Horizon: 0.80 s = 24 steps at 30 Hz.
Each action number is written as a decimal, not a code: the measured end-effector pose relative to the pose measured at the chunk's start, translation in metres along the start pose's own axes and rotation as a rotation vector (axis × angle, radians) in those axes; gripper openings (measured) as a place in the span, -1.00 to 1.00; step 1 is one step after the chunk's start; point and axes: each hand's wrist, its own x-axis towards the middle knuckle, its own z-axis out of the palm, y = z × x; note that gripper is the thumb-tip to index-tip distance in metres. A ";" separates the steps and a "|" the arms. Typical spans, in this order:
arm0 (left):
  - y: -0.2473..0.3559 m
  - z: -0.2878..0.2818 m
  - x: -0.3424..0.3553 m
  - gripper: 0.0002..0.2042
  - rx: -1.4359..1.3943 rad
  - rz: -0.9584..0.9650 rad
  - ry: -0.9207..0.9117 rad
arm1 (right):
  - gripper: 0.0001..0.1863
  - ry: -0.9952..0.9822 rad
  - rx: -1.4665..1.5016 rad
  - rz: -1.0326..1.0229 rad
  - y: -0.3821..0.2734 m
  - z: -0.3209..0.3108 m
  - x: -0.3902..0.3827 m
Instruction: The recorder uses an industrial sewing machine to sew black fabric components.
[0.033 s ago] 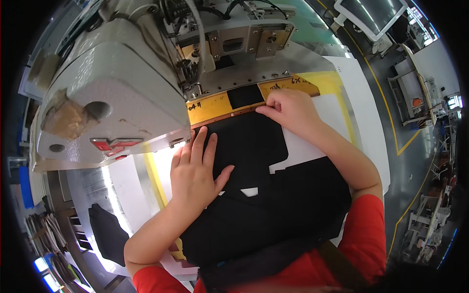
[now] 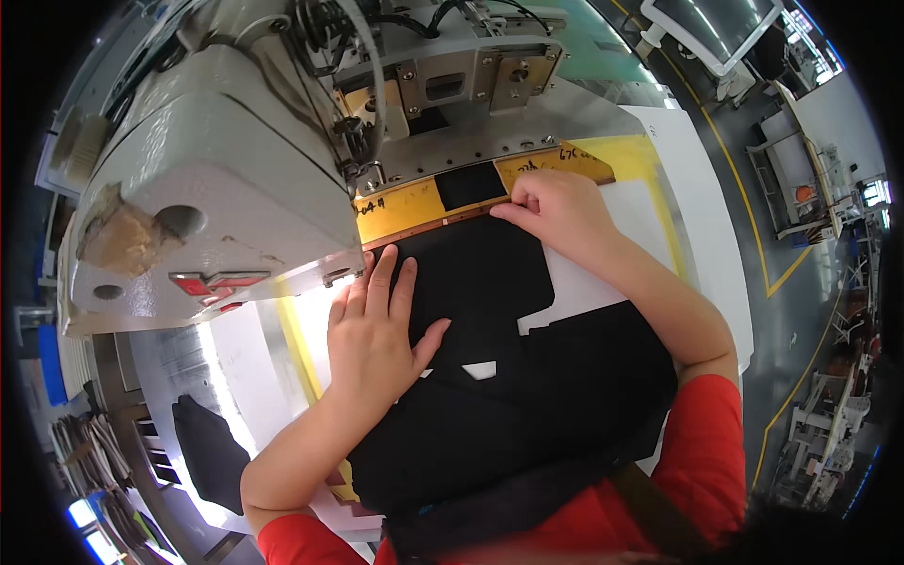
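A large piece of black fabric (image 2: 480,282) lies under my hands and spreads back toward my body over a white sheet. My left hand (image 2: 367,325) rests flat on its left part, fingers apart, the fingertips reaching the edge of a yellow clamp strip (image 2: 400,215). My right hand (image 2: 556,212) is at the strip's right part with its fingers curled and the thumb pressed along the front edge. What lies between those fingers is hidden. The fabric meets the strip's front edge, and a black patch (image 2: 472,187) shows in the middle of the strip.
The grey-white head of an industrial sewing machine (image 2: 202,217) looms close at the left of my left hand. Behind the strip runs a metal clamp frame (image 2: 490,151). Another black fabric piece (image 2: 209,452) lies at the lower left. A screen (image 2: 720,28) stands at the far right.
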 end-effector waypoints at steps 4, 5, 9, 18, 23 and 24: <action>0.001 -0.004 0.004 -0.30 -0.018 -0.016 -0.011 | -0.63 0.054 -0.012 -0.029 0.008 0.001 -0.001; 0.001 -0.004 0.004 -0.30 -0.018 -0.009 -0.011 | -0.62 0.076 -0.023 -0.040 0.009 0.002 -0.002; 0.000 -0.004 0.002 -0.28 -0.017 -0.009 -0.008 | -0.61 -0.018 0.043 0.090 0.004 -0.004 -0.002; 0.002 0.000 0.001 -0.28 -0.015 -0.001 -0.003 | -0.52 -0.036 -0.126 -0.507 -0.046 0.029 -0.018; 0.002 -0.002 0.001 -0.27 -0.013 -0.010 -0.022 | -0.39 -0.145 -0.195 -0.555 -0.038 0.034 -0.025; 0.002 -0.003 0.000 -0.27 -0.029 -0.026 -0.046 | -0.39 -0.144 -0.250 -0.514 -0.034 0.026 -0.029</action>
